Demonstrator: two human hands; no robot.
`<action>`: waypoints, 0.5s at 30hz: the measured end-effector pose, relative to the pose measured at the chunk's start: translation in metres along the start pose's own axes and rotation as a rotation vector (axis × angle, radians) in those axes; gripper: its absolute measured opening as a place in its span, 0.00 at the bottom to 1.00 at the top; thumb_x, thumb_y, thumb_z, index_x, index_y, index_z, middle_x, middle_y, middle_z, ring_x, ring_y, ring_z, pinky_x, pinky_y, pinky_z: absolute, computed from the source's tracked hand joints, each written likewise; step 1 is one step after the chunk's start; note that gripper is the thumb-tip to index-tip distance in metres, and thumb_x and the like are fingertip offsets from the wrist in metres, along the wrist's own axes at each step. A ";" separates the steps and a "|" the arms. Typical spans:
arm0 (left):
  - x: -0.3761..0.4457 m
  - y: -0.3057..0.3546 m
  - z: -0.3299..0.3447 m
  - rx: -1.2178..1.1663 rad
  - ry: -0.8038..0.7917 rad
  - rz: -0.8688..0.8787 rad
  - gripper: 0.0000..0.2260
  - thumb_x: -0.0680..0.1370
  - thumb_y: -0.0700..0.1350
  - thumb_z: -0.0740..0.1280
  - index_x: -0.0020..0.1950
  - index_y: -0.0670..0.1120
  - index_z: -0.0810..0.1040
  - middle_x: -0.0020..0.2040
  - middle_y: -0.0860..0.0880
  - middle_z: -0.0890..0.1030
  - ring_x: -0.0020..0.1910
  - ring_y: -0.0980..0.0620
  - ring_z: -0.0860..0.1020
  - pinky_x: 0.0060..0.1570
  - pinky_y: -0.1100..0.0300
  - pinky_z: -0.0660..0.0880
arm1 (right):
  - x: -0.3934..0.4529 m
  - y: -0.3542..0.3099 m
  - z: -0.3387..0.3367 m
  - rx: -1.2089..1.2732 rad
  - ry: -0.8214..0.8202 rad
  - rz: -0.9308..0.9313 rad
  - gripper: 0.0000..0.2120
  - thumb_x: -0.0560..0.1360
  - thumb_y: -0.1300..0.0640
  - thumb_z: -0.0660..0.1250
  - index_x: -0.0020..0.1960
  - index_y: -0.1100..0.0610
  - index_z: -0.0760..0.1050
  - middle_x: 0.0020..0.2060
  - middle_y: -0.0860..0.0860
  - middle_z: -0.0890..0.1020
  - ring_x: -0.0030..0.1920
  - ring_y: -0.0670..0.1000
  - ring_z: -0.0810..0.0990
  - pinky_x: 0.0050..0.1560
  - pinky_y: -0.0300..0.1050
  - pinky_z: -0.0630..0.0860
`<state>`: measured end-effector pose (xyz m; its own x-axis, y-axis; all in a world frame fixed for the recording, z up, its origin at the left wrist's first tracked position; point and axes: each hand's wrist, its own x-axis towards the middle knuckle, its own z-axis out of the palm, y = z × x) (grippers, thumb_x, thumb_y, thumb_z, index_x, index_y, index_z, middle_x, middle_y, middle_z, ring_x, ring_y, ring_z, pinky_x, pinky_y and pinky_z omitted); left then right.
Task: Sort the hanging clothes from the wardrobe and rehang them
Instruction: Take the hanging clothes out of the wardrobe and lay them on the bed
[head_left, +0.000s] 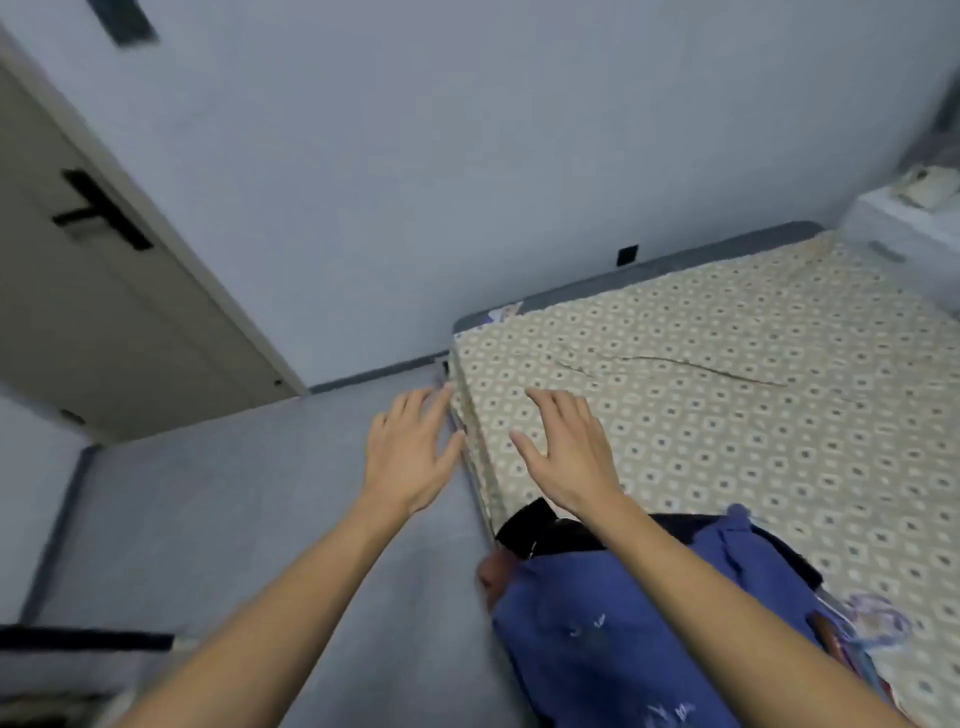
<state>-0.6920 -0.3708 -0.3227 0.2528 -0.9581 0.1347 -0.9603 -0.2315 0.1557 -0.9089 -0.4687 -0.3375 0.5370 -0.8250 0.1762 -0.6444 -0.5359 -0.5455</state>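
A pile of clothes lies on the near corner of the bed (727, 395), which has a beige patterned cover. On top is a blue garment (613, 634); a black garment (545, 530) pokes out beneath it, and a colourful patterned piece (872, 623) lies at its right. My right hand (566, 452) hovers open, fingers spread, over the bed's corner just beyond the pile. My left hand (410, 457) is open too, over the floor beside the bed's edge. Neither hand holds anything. No wardrobe or hanger is in sight.
A grey floor (234, 519) stretches left of the bed. A beige door (104, 291) with a black handle stands at the far left. A white bedside cabinet (904, 223) with a small object on it is at the far right, against the grey wall.
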 end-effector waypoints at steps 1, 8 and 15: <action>-0.025 -0.029 -0.017 0.016 0.033 -0.066 0.29 0.82 0.63 0.55 0.81 0.52 0.66 0.72 0.47 0.74 0.70 0.45 0.71 0.60 0.47 0.72 | 0.004 -0.036 0.011 0.007 -0.016 -0.068 0.28 0.81 0.39 0.62 0.76 0.51 0.68 0.66 0.49 0.75 0.66 0.55 0.71 0.65 0.55 0.71; -0.243 -0.196 -0.109 0.095 0.195 -0.500 0.29 0.82 0.62 0.55 0.82 0.52 0.64 0.73 0.48 0.73 0.72 0.46 0.70 0.63 0.46 0.72 | -0.041 -0.290 0.103 0.085 -0.177 -0.512 0.29 0.81 0.36 0.58 0.75 0.52 0.69 0.65 0.50 0.75 0.65 0.55 0.72 0.64 0.55 0.71; -0.445 -0.278 -0.171 0.192 0.333 -0.852 0.28 0.83 0.62 0.58 0.81 0.52 0.65 0.73 0.48 0.73 0.71 0.45 0.71 0.63 0.46 0.73 | -0.136 -0.479 0.183 0.183 -0.372 -0.881 0.29 0.83 0.35 0.56 0.77 0.50 0.66 0.65 0.48 0.75 0.64 0.53 0.73 0.62 0.53 0.74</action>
<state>-0.5174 0.1492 -0.2586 0.8731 -0.3616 0.3271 -0.4309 -0.8861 0.1708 -0.5735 -0.0667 -0.2502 0.9441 -0.0151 0.3293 0.1489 -0.8718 -0.4668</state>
